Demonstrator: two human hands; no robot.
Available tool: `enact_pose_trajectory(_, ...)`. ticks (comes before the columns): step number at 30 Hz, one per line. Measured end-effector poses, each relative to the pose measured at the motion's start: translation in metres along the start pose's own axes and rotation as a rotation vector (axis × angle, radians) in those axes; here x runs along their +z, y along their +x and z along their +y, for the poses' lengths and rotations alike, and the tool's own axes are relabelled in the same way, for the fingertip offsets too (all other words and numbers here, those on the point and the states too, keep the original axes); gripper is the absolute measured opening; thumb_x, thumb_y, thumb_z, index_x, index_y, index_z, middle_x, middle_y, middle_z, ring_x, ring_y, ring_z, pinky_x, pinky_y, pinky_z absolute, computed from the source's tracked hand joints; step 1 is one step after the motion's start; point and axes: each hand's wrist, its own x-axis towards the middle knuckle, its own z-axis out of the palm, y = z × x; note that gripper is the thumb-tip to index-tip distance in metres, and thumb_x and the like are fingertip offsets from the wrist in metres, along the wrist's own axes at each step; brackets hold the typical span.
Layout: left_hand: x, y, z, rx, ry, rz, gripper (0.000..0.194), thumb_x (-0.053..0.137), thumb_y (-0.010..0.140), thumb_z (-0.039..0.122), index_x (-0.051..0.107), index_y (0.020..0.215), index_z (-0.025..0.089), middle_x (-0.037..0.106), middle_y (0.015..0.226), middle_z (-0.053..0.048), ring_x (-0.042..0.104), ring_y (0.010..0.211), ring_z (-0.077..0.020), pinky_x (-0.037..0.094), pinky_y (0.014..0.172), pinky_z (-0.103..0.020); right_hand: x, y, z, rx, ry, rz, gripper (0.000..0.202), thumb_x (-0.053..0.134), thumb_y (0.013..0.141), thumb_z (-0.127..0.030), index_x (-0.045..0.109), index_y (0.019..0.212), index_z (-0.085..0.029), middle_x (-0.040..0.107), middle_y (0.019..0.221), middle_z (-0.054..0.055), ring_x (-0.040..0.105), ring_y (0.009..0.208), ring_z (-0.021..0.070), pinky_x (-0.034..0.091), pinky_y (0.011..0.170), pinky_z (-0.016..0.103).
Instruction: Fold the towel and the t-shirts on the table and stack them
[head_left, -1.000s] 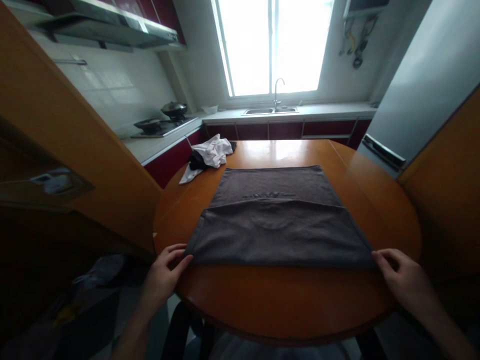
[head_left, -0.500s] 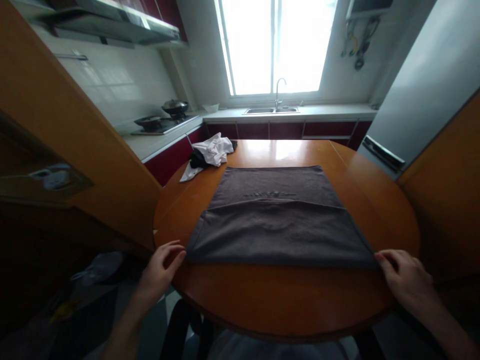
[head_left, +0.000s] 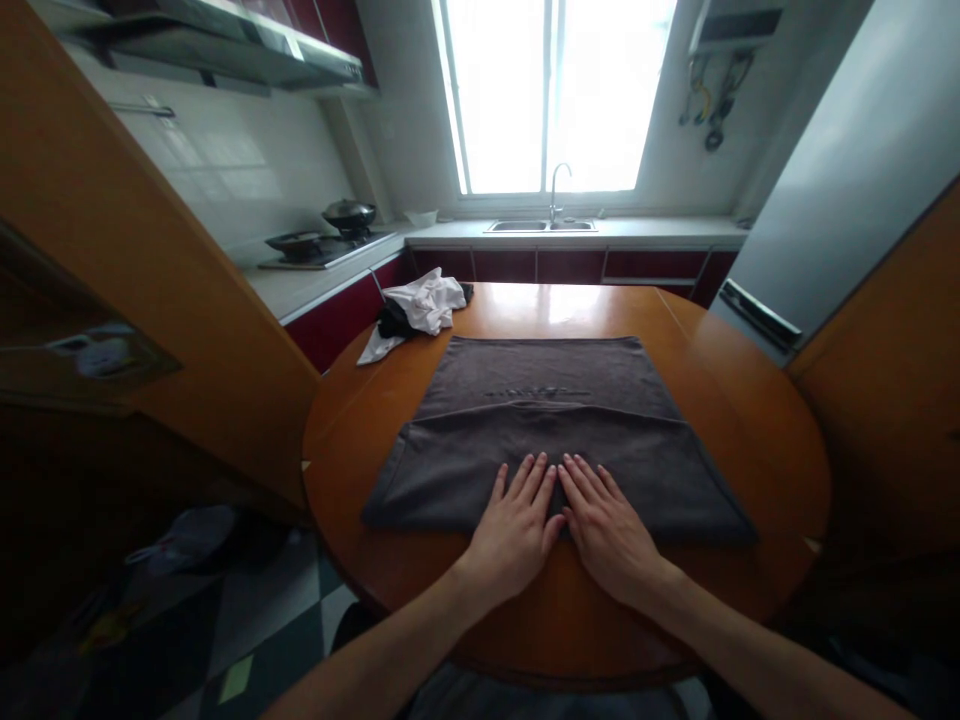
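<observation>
A dark grey cloth (head_left: 480, 450) lies spread on the wooden table (head_left: 577, 640), its near part folded over so that a fold edge runs across the middle. Small dark markings show on its far part. My left hand (head_left: 517, 515) rests flat on the near middle of the cloth, fingers stretched forward. Right beside it lies my right hand (head_left: 604, 525), also flat with its fingers out, the two hands nearly touching. Neither hand grips anything. Parts of the cloth's near edge are hidden under my hands.
Crumpled white and black clothes (head_left: 424, 303) lie at the table's far left. Beyond the table stand a counter with a sink (head_left: 517, 227) and a stove (head_left: 330, 250) with pans. A fridge (head_left: 817, 200) stands at the right, a wooden door frame (head_left: 187, 300) at the left.
Both hands have left the near corners of the cloth and come together at its near middle, fingers now flat on it. The cloth lies much as before.
</observation>
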Motion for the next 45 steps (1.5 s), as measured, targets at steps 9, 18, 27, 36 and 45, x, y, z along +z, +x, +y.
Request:
enact_pose_trajectory(9, -0.012, -0.009, -0.012, -0.034, -0.048, -0.048, 0.064, 0.037, 0.105, 0.049, 0.033, 0.157, 0.013, 0.028, 0.165, -0.012, 0.022, 0.154, -0.026, 0.028, 0.123, -0.05, -0.004, -0.029, 0.031, 0.161, -0.085, -0.007, 0.069, 0.039, 0.101, -0.05, 0.036, 0.156, -0.01, 0.029, 0.164, 0.015, 0.022, 0.154, 0.0271, 0.023, 0.124, 0.049)
enact_pose_trajectory(18, -0.018, -0.053, -0.091, -0.393, 0.087, -0.006, 0.07, 0.035, 0.102, 0.061, 0.034, 0.158, 0.02, 0.03, 0.164, -0.01, 0.023, 0.153, -0.0314, 0.024, 0.122, -0.057, -0.004, -0.075, 0.1, 0.323, -0.16, 0.017, 0.075, 0.027, 0.1, -0.056, 0.034, 0.157, -0.007, 0.033, 0.162, 0.016, 0.026, 0.152, 0.0287, 0.024, 0.123, 0.052)
enact_pose_trajectory(27, -0.036, -0.023, -0.113, -0.244, 0.091, 0.025, 0.065, 0.033, 0.104, 0.053, 0.035, 0.157, 0.015, 0.03, 0.164, -0.011, 0.022, 0.154, -0.0282, 0.022, 0.124, -0.052, -0.019, -0.019, 0.089, 0.372, -0.074, 0.045, 0.066, 0.026, 0.103, -0.045, 0.035, 0.156, -0.005, 0.035, 0.161, 0.018, 0.026, 0.152, 0.0276, 0.026, 0.122, 0.05)
enact_pose_trajectory(36, -0.006, 0.0, -0.163, -0.303, 0.036, -0.013, 0.066, 0.032, 0.102, 0.054, 0.042, 0.154, 0.015, 0.029, 0.164, -0.013, 0.023, 0.153, -0.0326, 0.024, 0.121, -0.057, -0.005, 0.01, 0.125, 0.46, -0.034, -0.165, 0.076, 0.025, 0.102, -0.058, 0.03, 0.158, -0.008, 0.022, 0.166, 0.016, 0.017, 0.155, 0.027, 0.01, 0.125, 0.053)
enact_pose_trajectory(45, -0.018, -0.007, -0.176, -0.254, -0.039, -0.069, 0.069, 0.03, 0.103, 0.054, 0.038, 0.155, 0.011, 0.029, 0.164, -0.015, 0.025, 0.153, -0.029, 0.024, 0.122, -0.051, -0.022, -0.022, 0.165, 0.528, -0.089, -0.199, 0.076, 0.021, 0.101, -0.06, 0.028, 0.16, -0.013, 0.022, 0.167, 0.009, 0.015, 0.155, 0.0271, 0.015, 0.124, 0.053)
